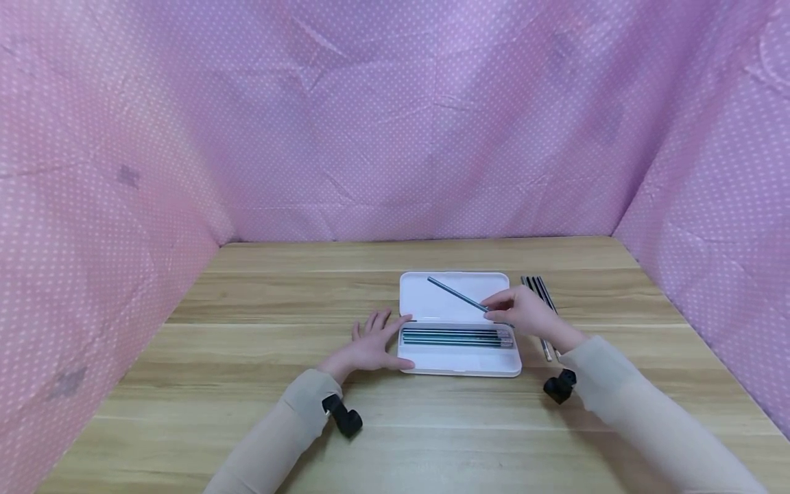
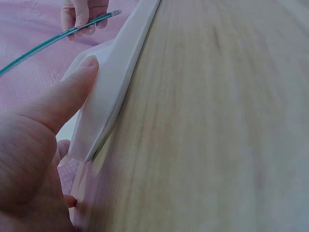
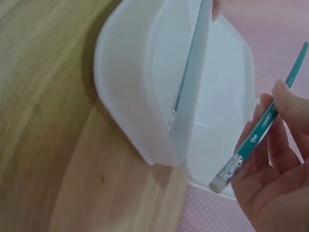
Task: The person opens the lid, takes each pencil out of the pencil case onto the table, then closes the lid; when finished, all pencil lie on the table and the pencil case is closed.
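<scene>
we lower the teal pencil [image 1: 458, 295], pinched in our right hand [image 1: 524, 312], flat beside the others in the white case [image 1: 459, 367] at frame centre, while our flat left hand [image 1: 370, 343] steadies it.

One open white plastic pencil case [image 1: 459, 370] lies on one wooden table [image 1: 247, 357]. One teal pencil [image 1: 457, 295] is lifted above it. Two hands are in view.

Wooden table [image 1: 259, 412] stretches out, pink dotted cloth [image 1: 395, 123] walling it on three sides, spare pencils [image 1: 543, 302] lying on the table's right part.
</scene>
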### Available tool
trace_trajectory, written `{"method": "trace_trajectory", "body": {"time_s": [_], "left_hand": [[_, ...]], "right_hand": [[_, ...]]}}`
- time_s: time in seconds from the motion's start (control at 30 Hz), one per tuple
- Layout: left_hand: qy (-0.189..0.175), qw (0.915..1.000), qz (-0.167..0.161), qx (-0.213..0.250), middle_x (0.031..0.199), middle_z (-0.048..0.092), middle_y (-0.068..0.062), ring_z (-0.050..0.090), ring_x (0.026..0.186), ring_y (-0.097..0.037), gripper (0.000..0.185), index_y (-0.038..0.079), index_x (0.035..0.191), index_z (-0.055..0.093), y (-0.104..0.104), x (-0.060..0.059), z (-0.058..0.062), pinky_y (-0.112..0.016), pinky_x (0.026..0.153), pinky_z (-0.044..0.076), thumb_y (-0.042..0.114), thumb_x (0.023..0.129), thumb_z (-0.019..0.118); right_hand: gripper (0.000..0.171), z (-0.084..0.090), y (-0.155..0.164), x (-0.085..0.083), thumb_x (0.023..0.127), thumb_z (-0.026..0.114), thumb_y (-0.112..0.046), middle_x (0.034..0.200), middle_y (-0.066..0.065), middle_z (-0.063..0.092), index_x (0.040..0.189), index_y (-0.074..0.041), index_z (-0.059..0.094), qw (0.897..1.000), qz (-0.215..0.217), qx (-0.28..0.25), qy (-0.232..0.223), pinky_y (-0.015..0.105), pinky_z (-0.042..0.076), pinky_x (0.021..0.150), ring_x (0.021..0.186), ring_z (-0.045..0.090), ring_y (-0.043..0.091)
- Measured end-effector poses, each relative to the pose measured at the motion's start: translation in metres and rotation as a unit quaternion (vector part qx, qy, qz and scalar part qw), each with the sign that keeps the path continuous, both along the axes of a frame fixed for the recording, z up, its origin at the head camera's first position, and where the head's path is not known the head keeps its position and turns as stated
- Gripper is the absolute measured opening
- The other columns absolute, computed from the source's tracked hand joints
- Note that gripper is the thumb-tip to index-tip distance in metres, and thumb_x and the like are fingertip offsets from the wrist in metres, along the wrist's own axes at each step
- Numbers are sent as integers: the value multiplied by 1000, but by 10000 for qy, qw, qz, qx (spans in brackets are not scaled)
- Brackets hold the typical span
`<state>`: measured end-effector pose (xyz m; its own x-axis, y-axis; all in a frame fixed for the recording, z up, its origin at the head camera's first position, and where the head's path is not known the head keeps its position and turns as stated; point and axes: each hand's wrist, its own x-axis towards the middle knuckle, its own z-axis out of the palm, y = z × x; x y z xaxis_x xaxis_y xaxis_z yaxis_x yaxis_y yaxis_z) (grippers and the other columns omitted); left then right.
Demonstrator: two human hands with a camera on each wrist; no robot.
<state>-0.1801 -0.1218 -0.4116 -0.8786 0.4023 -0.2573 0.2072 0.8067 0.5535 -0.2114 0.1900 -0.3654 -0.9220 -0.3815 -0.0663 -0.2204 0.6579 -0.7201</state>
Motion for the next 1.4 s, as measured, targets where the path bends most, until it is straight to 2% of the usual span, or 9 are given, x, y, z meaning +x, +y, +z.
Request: {"method": "trace_trajectory", "body": {"time_s": [0.27,0.5,0.6,0.8,1.07,1.23,1.4], "left_hand": [[6,10000,10,1,157,3,-13,-10,143,-38,89,41,145,20,0,-1,0,-65,105,-12,57,73,69],[34,10000,15,-31,157,3,-13,-9,143,-38,89,41,146,20,0,0,0,-65,105,-12,57,73,69],[13,10000,12,-41,157,3,-13,-10,143,-38,89,41,146,20,0,0,0,-66,105,-12,57,73,69],[4,10000,19,-55,157,4,-13,-9,143,-38,89,41,145,20,1,0,0,-66,105,-11,57,73,69],[1,10000,-1,-37,157,3,-13,-9,143,-38,89,41,145,20,1,0,0,-66,105,-11,57,73,69],[-19,10000,2,-46,157,3,-13,-9,143,-38,89,41,145,20,1,0,-1,-66,105,-11,58,73,69],[-11,10000,29,-56,157,4,-13,-9,143,-38,89,42,145,20,1,0,-2,-66,105,-11,58,73,69]], "right_hand": [[24,6,14,-1,86,65,-13,94,13,70,105,1,68,9998,-139,-33,146,25,51,66,80,63,16],[33,9,30,-1,85,67,-24,88,9,69,105,2,67,9991,-174,-133,355,22,49,62,72,56,7],[38,10,36,1,85,67,-27,88,9,66,109,3,65,9993,-237,-218,201,24,51,63,73,56,9],[46,11,48,0,89,63,-23,102,16,62,123,6,54,9981,-520,-184,-282,25,53,69,79,58,10],[52,6,72,-3,91,58,-12,102,8,58,132,13,38,9916,-697,-818,-718,24,54,72,79,57,-1],[56,2,90,-4,91,58,-11,101,4,58,134,14,33,9896,-791,-846,-848,27,55,75,79,56,-4],[58,-4,107,-5,91,57,-10,99,1,63,136,14,29,9883,-903,-786,-950,27,55,73,78,59,-2]]}}
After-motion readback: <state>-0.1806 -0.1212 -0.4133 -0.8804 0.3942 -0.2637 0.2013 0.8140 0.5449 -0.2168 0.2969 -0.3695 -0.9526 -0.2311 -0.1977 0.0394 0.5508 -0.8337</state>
